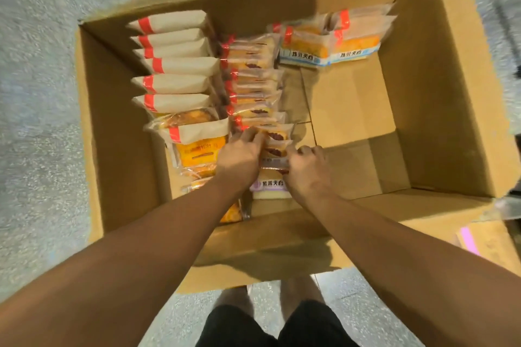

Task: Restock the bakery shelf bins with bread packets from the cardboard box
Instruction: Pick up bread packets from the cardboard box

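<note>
While the cardboard box (439,93) sits open on the speckled grey floor (36,93), both arms are reached down into its near end. Three runs of bread packets are seen inside: a paper-wrapped row (174,65) along the left wall, a middle row of clear packets (253,84) running away from the person, and two blue-labelled packets (329,42) at the far wall; the right half of the box bottom is bare cardboard. The nearest packets of the middle row (275,141) lie directly between the hands, long axes crosswise, on edge. The left hand (239,155) is curled over their left ends, fingers pressed to the wrapper; the right hand (307,169) is curled at their right ends, pinching the film. Neither hand is nearer; a straight upward lift is judged next. No shelf bins are in view.
</note>
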### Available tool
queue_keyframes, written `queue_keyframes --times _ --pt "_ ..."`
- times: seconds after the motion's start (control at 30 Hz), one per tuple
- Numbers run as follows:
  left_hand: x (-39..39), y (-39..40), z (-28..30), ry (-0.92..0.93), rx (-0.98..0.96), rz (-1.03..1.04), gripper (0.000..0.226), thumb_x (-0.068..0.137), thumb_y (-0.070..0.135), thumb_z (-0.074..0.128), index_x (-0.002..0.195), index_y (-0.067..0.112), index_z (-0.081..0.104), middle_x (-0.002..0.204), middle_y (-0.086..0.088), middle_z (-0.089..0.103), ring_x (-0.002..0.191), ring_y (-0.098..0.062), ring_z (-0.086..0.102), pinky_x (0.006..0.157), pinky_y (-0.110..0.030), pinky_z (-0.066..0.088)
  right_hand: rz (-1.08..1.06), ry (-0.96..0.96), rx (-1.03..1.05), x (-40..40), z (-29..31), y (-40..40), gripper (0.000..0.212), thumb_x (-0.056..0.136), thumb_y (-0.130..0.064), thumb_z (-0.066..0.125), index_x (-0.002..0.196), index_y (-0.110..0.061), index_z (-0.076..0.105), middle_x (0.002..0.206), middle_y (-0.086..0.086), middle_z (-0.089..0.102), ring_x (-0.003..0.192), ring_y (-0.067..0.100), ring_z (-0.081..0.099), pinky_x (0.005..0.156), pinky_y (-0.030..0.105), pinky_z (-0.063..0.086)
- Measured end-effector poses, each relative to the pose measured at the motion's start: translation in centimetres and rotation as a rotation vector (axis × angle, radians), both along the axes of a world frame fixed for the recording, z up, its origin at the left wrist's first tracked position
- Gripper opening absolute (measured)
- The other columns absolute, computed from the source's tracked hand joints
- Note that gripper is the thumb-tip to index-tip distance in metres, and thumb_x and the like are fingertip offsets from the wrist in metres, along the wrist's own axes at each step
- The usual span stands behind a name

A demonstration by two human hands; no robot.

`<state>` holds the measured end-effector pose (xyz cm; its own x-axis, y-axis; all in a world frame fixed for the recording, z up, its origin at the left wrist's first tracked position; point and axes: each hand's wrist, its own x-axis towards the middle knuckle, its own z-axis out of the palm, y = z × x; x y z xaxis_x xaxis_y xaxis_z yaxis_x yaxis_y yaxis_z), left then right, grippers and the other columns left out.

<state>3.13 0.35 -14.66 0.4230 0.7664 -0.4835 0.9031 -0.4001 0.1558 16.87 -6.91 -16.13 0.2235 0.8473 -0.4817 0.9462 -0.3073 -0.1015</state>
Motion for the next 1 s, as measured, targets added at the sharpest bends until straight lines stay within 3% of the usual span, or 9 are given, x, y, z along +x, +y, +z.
queue_keyframes --times 0.1,0.23,0.4,0.47,0.63,0.73,0.9,1.0 --pt "0.4 0.4 -0.5 0.066 0.04 -0.025 0.046 0.098 0.028 0.052 0.143 0.025 0.04 0.145 -0.008 0.044 0.132 -0.031 0.041 0.089 -0.043 0.05 -0.011 0.072 -0.104 0.1 -0.3 0.2 0.062 0.089 -0.033 0.067 0.142 -0.028 0.034 0.126 0.008 0.061 0.12 0.033 0.05 0.094 0.046 0.044" --pt "0.7 0.3 -0.6 0.106 0.058 -0.041 0.038 0.099 0.026 0.051 0.137 0.024 0.048 0.143 -0.007 0.047 0.131 -0.032 0.041 0.083 -0.042 0.051 -0.076 0.208 -0.228 -0.4 -0.6 0.0 0.064 0.084 -0.034 0.076 0.136 -0.02 0.043 0.12 0.009 0.06 0.11 0.03 0.06 0.087 0.04 0.05" --pt "0.7 -0.1 -0.6 0.121 0.069 -0.039 0.039 0.098 0.026 0.052 0.137 0.028 0.046 0.137 -0.002 0.055 0.13 -0.032 0.042 0.081 -0.041 0.051 -0.014 0.147 -0.279 -1.0 -1.8 -1.3 0.065 0.085 -0.029 0.073 0.14 -0.018 0.041 0.133 0.012 0.046 0.124 0.033 0.044 0.099 0.043 0.044" --pt "0.6 -0.2 -0.6 0.115 0.072 -0.041 0.041 0.098 0.027 0.05 0.139 0.03 0.044 0.133 -0.002 0.059 0.13 -0.031 0.042 0.081 -0.041 0.05 -0.032 0.168 -0.269 -0.9 -1.9 -1.3 0.062 0.086 -0.026 0.073 0.14 -0.021 0.043 0.133 0.011 0.042 0.124 0.033 0.044 0.099 0.043 0.044" --pt "0.3 -1.1 -0.3 0.104 0.103 -0.047 0.045 0.097 0.025 0.053 0.14 0.027 0.043 0.129 -0.003 0.063 0.127 -0.032 0.046 0.074 -0.039 0.052 -0.02 0.266 -0.213 -0.3 -1.1 -0.9 0.035 0.086 -0.016 0.066 0.119 -0.02 0.056 0.115 0.009 0.063 0.104 0.03 0.061 0.087 0.038 0.053" --pt "0.3 -1.4 0.2 0.059 0.127 -0.043 0.041 0.094 0.022 0.055 0.134 0.024 0.049 0.125 -0.004 0.063 0.123 -0.033 0.049 0.072 -0.039 0.052 -0.007 0.299 -0.218 0.1 0.2 -1.3 0.036 0.086 -0.013 0.066 0.118 -0.022 0.052 0.116 0.011 0.061 0.108 0.034 0.06 0.09 0.041 0.052" --pt "0.9 -0.9 3.7 -0.08 0.13 -0.002 0.043 0.089 0.024 0.06 0.131 0.029 0.05 0.125 -0.002 0.061 0.113 -0.032 0.056 0.075 -0.04 0.051 -0.059 0.329 -0.151 1.1 4.6 -1.4 0.022 0.083 -0.015 0.063 0.104 -0.019 0.067 0.117 0.009 0.061 0.112 0.032 0.059 0.094 0.037 0.051" --pt "1.8 -0.5 7.4 -0.188 0.163 -0.046 0.037 0.084 0.023 0.065 0.119 0.023 0.057 0.116 -0.004 0.063 0.101 -0.036 0.061 0.07 -0.039 0.049 -0.152 0.316 -0.063 2.9 9.0 -2.3 0.02 0.084 -0.011 0.063 0.1 -0.023 0.066 0.109 0.007 0.062 0.101 0.03 0.061 0.081 0.032 0.05"
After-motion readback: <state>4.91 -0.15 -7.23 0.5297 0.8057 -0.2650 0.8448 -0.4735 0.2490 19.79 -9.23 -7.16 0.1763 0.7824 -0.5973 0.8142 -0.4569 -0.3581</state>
